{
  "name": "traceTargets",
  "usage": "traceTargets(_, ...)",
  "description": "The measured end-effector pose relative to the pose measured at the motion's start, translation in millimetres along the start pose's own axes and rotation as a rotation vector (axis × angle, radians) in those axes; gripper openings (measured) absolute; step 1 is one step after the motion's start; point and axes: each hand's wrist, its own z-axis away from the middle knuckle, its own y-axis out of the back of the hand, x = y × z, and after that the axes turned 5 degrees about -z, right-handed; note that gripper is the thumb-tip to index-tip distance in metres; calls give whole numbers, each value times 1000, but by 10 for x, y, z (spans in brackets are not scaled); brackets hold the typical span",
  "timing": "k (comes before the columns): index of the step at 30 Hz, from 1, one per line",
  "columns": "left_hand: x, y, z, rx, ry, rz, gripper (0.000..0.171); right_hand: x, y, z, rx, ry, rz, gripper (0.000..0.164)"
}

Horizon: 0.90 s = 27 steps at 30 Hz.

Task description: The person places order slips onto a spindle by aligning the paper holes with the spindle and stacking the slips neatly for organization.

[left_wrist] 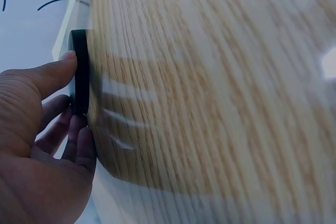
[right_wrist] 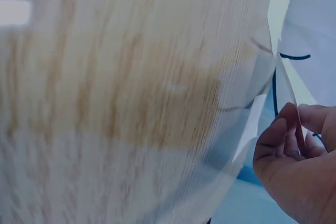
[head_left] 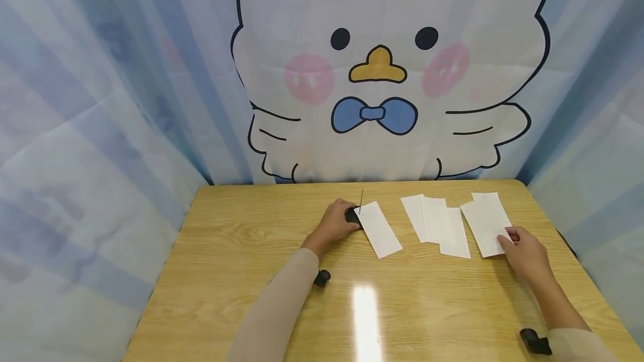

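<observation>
My left hand [head_left: 344,215] grips a small black base [head_left: 353,217] with a thin upright pin [head_left: 361,201] near the middle of the wooden table [head_left: 241,250]. In the left wrist view the thumb [left_wrist: 50,74] and curled fingers [left_wrist: 79,140] hold the black base [left_wrist: 80,72]. A white paper slip [head_left: 378,229] lies flat just right of it. My right hand [head_left: 508,236] pinches the near corner of the rightmost paper slip [head_left: 485,219]. The right wrist view shows that slip's edge [right_wrist: 286,85] lifted between thumb and fingers [right_wrist: 278,135].
Overlapping white slips [head_left: 436,224] lie between the two hands. A cloth backdrop [head_left: 377,71] with a cartoon duck hangs right behind the table and wraps both sides. Black wrist cameras [head_left: 322,278] sit on both sleeves. A light glare [head_left: 366,317] marks the near tabletop.
</observation>
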Motion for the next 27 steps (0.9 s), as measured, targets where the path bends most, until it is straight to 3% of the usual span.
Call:
traceTargets(7, 6, 3, 15, 0, -13, -21, 55, -24, -14, 34, 54, -18, -57, 57)
traceTargets(18, 26, 14, 38, -1, 2, -4, 54, -161, -8, 14, 92, 42, -98, 58)
traceTargets(27, 11, 27, 41, 8, 7, 77, 56, -359, 32, -3, 120, 86, -128, 56)
